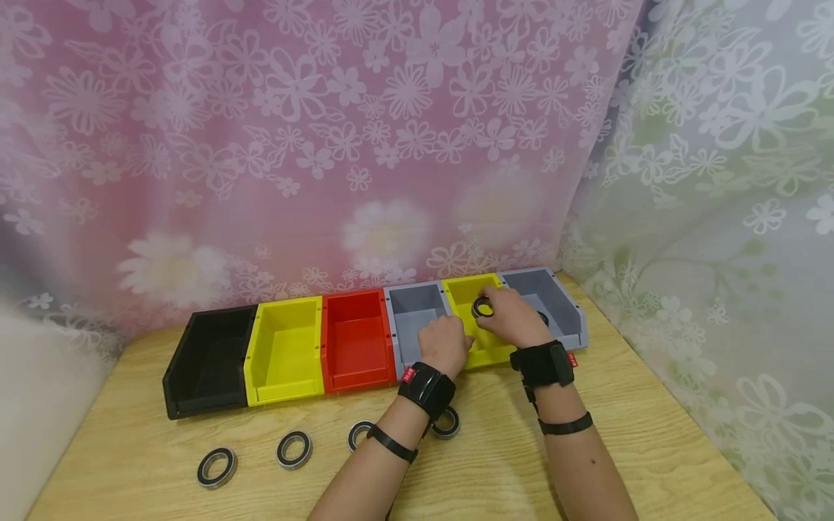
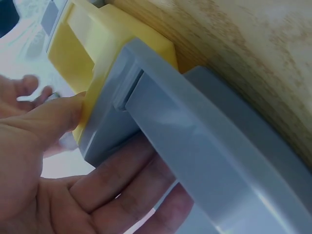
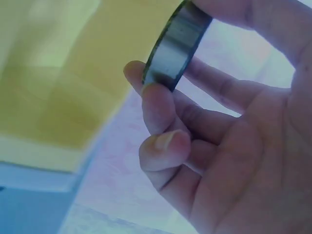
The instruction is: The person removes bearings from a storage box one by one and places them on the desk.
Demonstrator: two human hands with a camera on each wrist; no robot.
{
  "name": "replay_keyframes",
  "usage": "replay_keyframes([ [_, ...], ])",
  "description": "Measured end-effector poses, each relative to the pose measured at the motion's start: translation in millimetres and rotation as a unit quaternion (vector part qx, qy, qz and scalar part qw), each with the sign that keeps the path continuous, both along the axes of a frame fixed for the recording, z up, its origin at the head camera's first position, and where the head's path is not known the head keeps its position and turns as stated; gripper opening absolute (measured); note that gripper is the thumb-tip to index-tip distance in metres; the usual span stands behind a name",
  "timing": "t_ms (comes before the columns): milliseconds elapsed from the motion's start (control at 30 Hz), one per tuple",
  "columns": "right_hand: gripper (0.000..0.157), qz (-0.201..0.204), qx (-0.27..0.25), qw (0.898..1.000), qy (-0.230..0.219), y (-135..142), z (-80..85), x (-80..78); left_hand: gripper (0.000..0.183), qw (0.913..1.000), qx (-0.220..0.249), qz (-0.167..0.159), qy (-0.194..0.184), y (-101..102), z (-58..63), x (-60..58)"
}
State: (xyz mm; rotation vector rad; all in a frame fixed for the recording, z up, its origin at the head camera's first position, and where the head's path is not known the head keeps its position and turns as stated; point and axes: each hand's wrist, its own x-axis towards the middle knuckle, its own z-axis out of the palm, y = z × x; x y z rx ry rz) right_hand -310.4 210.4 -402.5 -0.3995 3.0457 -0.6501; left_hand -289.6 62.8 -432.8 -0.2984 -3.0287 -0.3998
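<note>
My right hand (image 1: 517,318) pinches a ball bearing (image 1: 482,307) between thumb and fingertips, over the right-hand yellow bin (image 1: 478,356). The right wrist view shows the shiny outer ring of this bearing (image 3: 178,46) edge-on in the fingers. My left hand (image 1: 445,344) is at the front of the grey bin (image 1: 410,312) beside it. Seen from the left wrist, its thumb lies on the yellow bin's edge and its fingers reach inside the grey bin (image 2: 185,131), gripping the adjoining walls between them.
On the wooden table (image 1: 521,463), several bearings lie in front of the bins, one a black-sealed bearing (image 1: 217,467). Leftward stand a red bin (image 1: 357,336), another yellow bin (image 1: 287,354) and a black bin (image 1: 210,362). The far-right grey bin (image 1: 554,300) contains a partly hidden bearing (image 1: 544,318).
</note>
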Motion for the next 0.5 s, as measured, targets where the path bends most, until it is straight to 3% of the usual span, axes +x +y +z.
replay_keyframes([
  [267,0.044,0.021,-0.023,0.999,0.024,-2,22.9,21.6,0.042,0.9999,-0.011,-0.002,-0.007,2,-4.0,-0.2],
  [500,0.046,0.010,-0.004,0.996,0.086,-8,52.0,48.4,0.041,0.9998,-0.017,-0.006,-0.002,0,-4.5,-2.4],
])
